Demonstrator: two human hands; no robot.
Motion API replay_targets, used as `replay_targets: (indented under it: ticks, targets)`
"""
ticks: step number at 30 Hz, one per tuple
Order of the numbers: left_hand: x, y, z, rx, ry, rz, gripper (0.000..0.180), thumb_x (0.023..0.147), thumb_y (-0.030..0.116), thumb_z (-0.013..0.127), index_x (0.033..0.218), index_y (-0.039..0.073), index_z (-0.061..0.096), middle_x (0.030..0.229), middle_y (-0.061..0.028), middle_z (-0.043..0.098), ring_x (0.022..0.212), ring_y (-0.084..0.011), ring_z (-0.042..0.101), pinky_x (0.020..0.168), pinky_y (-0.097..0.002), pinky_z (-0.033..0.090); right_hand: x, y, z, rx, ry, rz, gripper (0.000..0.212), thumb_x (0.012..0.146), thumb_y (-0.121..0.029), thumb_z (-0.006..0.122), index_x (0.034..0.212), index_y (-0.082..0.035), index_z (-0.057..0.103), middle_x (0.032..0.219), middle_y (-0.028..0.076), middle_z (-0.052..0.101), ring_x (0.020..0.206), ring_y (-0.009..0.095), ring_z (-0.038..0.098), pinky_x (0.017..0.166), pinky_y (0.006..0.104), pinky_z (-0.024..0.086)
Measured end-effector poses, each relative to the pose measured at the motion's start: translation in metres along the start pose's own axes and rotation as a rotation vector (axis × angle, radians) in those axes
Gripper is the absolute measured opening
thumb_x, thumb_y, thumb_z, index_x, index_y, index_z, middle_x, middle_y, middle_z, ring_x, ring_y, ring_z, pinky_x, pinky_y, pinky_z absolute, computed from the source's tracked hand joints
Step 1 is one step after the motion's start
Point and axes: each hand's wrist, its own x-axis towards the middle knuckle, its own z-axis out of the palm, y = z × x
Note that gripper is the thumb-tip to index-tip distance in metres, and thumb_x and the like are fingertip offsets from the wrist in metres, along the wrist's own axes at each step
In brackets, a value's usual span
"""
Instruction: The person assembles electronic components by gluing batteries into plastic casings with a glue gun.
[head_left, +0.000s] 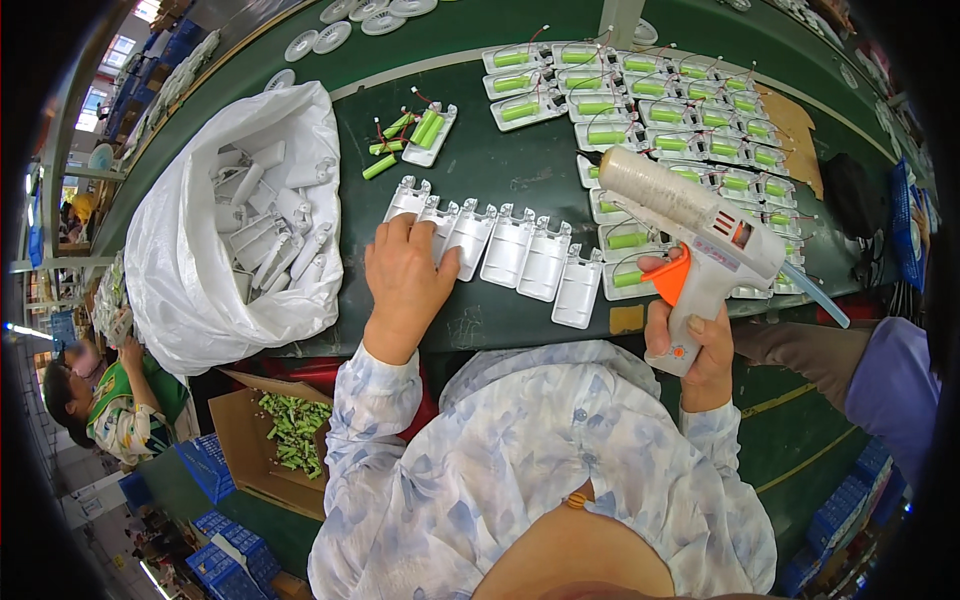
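The left hand (408,275) is turned palm down, fingers (400,228) pointing forward and thumb spread aside, while the right hand (712,372), at the end of a bent arm (712,440), curls in a firm grip.

1. The left hand (408,285) touches the left end of a row of white shells (508,252).
2. The right hand (708,350) grips a glue gun (735,240).
3. Battery-filled shells (606,136) crowd the bench's (530,175) far right.
4. At left, a white sack (165,250) gapes open.
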Motion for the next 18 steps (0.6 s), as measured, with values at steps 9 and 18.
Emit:
replay_targets:
  ticks: [9, 18]
  targets:
    - [0.002, -0.011, -0.001, -0.001, 0.048, 0.002, 0.022, 0.065, 0.015, 0.071, 0.083, 0.003, 0.069, 0.099, -0.0135, 0.063, 0.090, -0.0317, 0.060, 0.074, -0.0417, 0.052, -0.001, 0.007, -0.003, -0.013, 0.031, 0.040, 0.072, 0.078, -0.020, 0.066, 0.139, 0.003, 0.035, 0.134, 0.030, 0.051, 0.058, 0.018, 0.059, 0.052, 0.0284, 0.051]
    - [0.055, 0.006, -0.027, -0.206, 0.085, 0.132, 0.016, 0.066, 0.012, 0.070, 0.079, 0.003, 0.069, 0.097, -0.0127, 0.066, 0.093, -0.0309, 0.063, 0.078, -0.0390, 0.053, -0.003, 0.007, -0.014, -0.020, 0.048, 0.010, 0.071, 0.078, -0.020, 0.065, 0.140, 0.002, 0.035, 0.135, 0.031, 0.051, 0.058, 0.018, 0.059, 0.054, 0.0280, 0.051]
